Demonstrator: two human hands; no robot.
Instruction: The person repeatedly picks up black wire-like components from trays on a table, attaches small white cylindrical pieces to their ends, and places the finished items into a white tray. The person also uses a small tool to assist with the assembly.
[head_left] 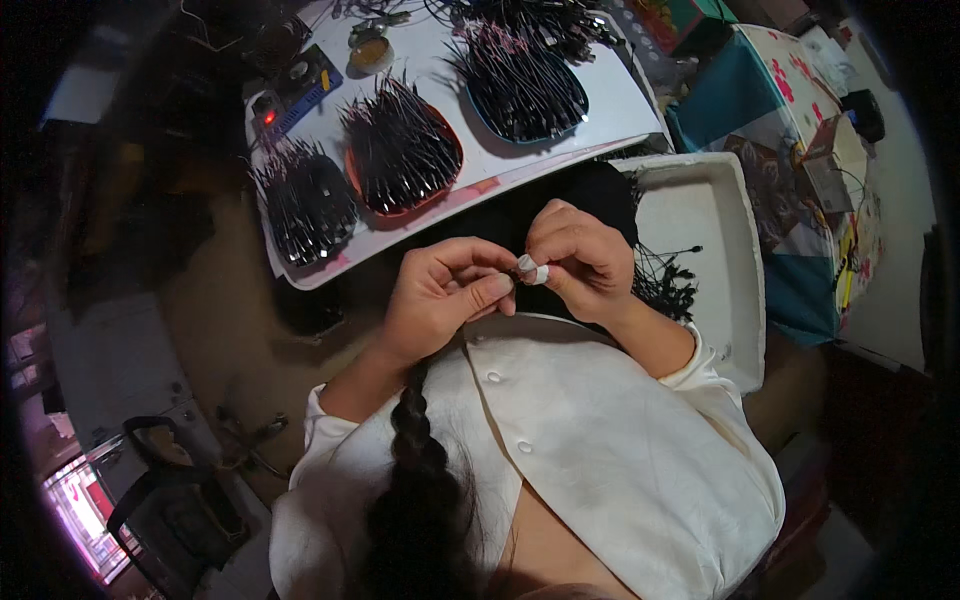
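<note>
In front of my chest, my left hand [445, 290] and my right hand [585, 255] meet fingertip to fingertip. Both are closed in a pinch, and what lies between the fingers is too small and too covered to name. White wrapping [540, 274] shows at the fingertips of my right hand. Beyond the hands, bundles of short black cables [400, 150] with bare thin ends stand upright in an orange-red basket [402, 213] and a blue basket [530, 139]. Another cable bundle [305, 205] stands at the left of the table.
The white table [620, 110] has a raised edge facing me. On it are a small device [300, 85] with a red light and a round tin [371, 55]. At my right sits a white foam box [700, 200] with black cables [668, 285] inside. Further right is a flower-patterned covered surface [800, 80].
</note>
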